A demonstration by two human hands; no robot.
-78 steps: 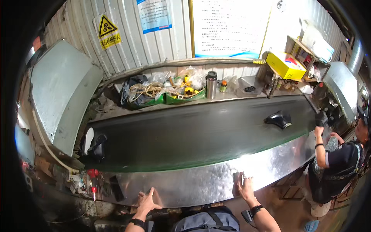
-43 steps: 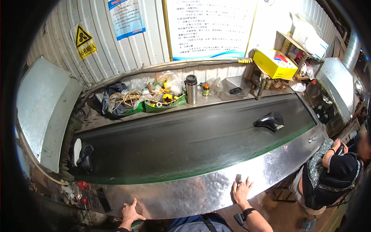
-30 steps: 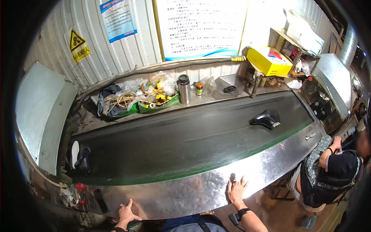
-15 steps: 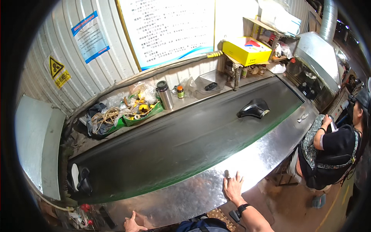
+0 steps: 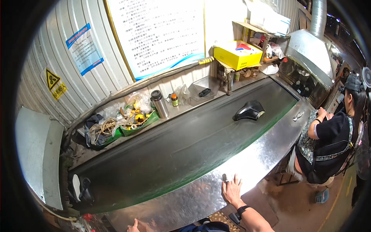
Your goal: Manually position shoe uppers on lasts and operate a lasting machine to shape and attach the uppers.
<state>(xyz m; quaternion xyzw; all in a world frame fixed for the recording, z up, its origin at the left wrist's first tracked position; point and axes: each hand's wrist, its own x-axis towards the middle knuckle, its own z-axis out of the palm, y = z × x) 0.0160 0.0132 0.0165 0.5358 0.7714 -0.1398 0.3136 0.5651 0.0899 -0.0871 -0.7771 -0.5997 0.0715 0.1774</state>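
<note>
Table (image 5: 185, 205) of polished metal lies under the person's right hand (image 5: 233, 190), along the near side of a dark belt (image 5: 162, 154) with a green edge. The right hand rests about midway along it, fingers spread toward the belt; its grip is slack and wraps nothing that I can make out. A small dark patch (image 5: 224, 177) shows just beside the fingertips, perhaps only a reflection. The left hand (image 5: 133, 226) is at the table's near edge, mostly cut off below, so I can't tell the state of its grip.

Compared with the earliest view, the scene is turned and the table slants more steeply, while the 2 hands keep to it. On the belt, 1 black shoe part (image 5: 249, 111) lies toward the right end; a white sole-shaped piece (image 5: 76, 187) and a black piece (image 5: 86, 190) lie at the left end. These 3 seem to keep their places, so the change looks to be in the view rather than in the pieces. The co-worker (image 5: 328, 143), whose arm reaches over the table's right end in that earliest view, now has hands close together near the body, and a small shiny thing (image 5: 297, 116) lies uncovered there.

Behind the belt stand 2 green trays (image 5: 148, 123) and a steel flask (image 5: 159, 105).
</note>
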